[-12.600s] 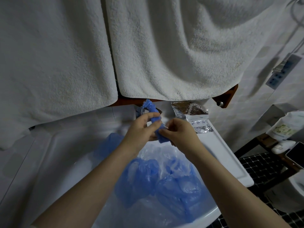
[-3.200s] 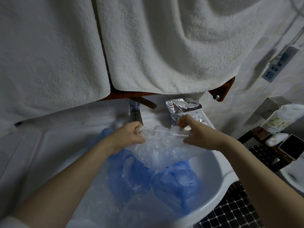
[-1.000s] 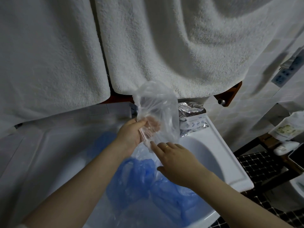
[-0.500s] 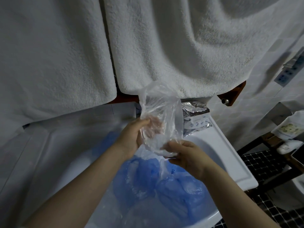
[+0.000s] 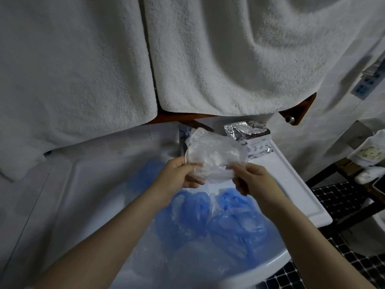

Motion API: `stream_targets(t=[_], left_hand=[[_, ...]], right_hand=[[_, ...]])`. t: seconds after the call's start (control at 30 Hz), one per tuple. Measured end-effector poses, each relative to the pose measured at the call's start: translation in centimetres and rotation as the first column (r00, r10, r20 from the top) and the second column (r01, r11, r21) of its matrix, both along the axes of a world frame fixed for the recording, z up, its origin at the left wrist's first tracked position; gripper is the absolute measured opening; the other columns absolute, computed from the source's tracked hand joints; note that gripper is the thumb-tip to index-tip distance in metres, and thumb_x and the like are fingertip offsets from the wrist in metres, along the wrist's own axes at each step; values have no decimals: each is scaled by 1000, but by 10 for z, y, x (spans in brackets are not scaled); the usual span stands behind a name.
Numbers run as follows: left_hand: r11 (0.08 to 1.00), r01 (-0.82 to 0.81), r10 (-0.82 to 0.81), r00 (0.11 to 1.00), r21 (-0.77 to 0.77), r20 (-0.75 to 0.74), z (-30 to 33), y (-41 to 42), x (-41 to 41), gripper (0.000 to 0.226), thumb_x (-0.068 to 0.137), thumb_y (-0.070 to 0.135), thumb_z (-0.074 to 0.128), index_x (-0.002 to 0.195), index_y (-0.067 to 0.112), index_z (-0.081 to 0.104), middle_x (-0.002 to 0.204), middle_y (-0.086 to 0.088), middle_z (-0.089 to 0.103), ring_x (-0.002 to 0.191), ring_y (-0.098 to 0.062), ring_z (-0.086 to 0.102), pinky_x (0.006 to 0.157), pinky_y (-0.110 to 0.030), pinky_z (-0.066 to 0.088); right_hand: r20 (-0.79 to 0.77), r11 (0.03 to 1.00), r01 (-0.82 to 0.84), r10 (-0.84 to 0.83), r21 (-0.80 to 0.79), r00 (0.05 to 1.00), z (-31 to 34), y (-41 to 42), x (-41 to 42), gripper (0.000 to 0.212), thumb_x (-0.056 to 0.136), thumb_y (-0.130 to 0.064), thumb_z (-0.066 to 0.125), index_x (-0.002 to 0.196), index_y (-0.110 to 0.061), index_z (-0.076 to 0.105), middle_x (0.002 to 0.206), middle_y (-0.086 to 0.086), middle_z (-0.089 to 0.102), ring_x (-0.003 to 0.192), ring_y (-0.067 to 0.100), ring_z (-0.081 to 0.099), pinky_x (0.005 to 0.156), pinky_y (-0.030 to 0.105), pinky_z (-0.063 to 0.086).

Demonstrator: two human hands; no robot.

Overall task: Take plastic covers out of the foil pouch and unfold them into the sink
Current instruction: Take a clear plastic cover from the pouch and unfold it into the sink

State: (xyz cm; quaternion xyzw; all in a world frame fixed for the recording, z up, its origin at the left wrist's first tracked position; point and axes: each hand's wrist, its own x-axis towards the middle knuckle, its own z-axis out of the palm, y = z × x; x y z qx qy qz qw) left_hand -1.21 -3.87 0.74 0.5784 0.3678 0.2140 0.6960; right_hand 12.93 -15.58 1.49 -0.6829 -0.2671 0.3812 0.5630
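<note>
The left hand [image 5: 179,175] and right hand [image 5: 249,178] each pinch an opposite edge of the clear plastic cover [image 5: 212,156], held spread between them above the blue covers [image 5: 227,223] in the sink [image 5: 291,184], presumably to open it before release, the foil pouch [image 5: 249,136] lying beyond the right hand.

Between our fingers [image 5: 188,166] we pinch a clear plastic cover [image 5: 212,157], thin, crinkled and faintly glossy. Below the fingers lie blue plastic covers [image 5: 229,224], filmy and wrinkled, in a smooth, glossy white ceramic sink [image 5: 291,184]. Just beyond the fingers sits a foil pouch [image 5: 248,132], shiny crumpled metal film with a matt white label. Above hang white towels [image 5: 229,59] of rough looped cloth, over a reddish wooden shelf [image 5: 300,109].
</note>
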Motion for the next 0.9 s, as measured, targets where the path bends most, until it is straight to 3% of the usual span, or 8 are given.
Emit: stream_targets(t=[0.07,0.17,0.23,0.3,0.4,0.53,0.67,0.9], left_hand=[[998,18,-16,999,-67,39,2,0,-4,26,95,-3,35,93,8,59,74,-9,68,54,-15,67,49,-19,51],[969,37,-1,990,-246,144,4,-3,-7,34,93,-4,30,96,9,61,69,-10,71,54,-17,67,46,-18,49],[914,38,60,972,-403,228,4,-5,-7,36,94,-1,29,94,12,63,69,-11,71,55,-16,67,44,-16,49],[833,49,139,945,-551,295,5,-5,-6,34,93,0,30,94,7,62,71,-14,71,58,-17,69,44,-16,51],[741,108,220,893,-663,392,5,-3,-5,28,85,4,37,100,-6,58,81,-19,71,68,-21,71,52,-19,56],[852,107,119,914,-512,388,4,0,2,22,80,4,52,100,-1,60,89,-14,73,79,-16,71,67,-20,58],[961,-3,33,994,-276,104,0,-1,19,8,87,11,61,95,12,61,84,-3,73,78,-11,70,66,-20,54],[988,0,10,998,-155,63,5,1,38,13,89,7,56,97,16,62,80,-3,69,72,-13,66,61,-21,51]], right_hand=[[-162,999,4,5,53,987,2,-4,4,23,96,-9,45,96,-9,68,49,0,42,45,10,34,43,18,27],[-446,993,26,30,118,894,3,-5,6,26,94,-5,40,86,-13,63,45,-1,37,41,8,31,39,15,25],[-575,989,42,48,142,817,3,-3,4,21,88,-5,42,91,-9,63,44,0,40,39,9,34,38,16,29],[-618,984,29,86,174,781,4,-2,3,22,77,-9,50,91,-6,67,51,2,52,43,11,47,42,17,41],[-590,970,-44,182,240,787,5,0,7,19,65,-14,63,78,-9,76,77,5,71,66,13,67,60,20,55],[-419,984,-105,155,141,895,4,3,16,14,82,-4,56,85,-6,70,79,2,72,70,8,68,64,17,54],[-251,998,-62,68,31,966,2,5,26,3,86,-12,60,85,-10,62,73,-3,66,68,6,62,63,18,49],[-281,999,-21,32,43,959,10,12,46,9,86,-1,59,79,-7,59,56,-1,57,51,8,55,53,18,49]])
